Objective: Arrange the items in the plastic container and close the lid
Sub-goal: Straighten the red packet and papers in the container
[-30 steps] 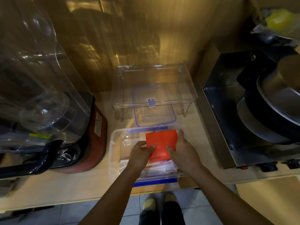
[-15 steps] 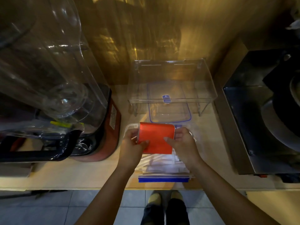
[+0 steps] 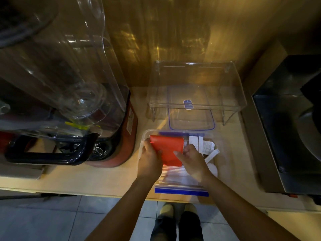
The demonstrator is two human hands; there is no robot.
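A clear plastic container (image 3: 142,136) with blue clips sits at the counter's front edge. Over its left half I hold a red packet (image 3: 169,149): my left hand (image 3: 150,161) grips its left edge and my right hand (image 3: 193,160) pinches its right side. White paper slips (image 3: 205,145) and white sachets lie in the container's right half. A clear zip bag with a blue strip (image 3: 181,190) sticks out over the container's front. The container's lid (image 3: 191,117), clear with a blue rim, lies behind it under a clear acrylic stand (image 3: 196,86).
A large blender with a clear cover and red base (image 3: 112,136) stands to the left. A dark metal appliance (image 3: 286,136) fills the right side. A wooden wall runs behind. The counter edge (image 3: 104,193) is near my body, tiled floor below.
The red packet has shifted left and lower, into the container's left half. White slips on the right are now uncovered. The camera view has also moved to the left.
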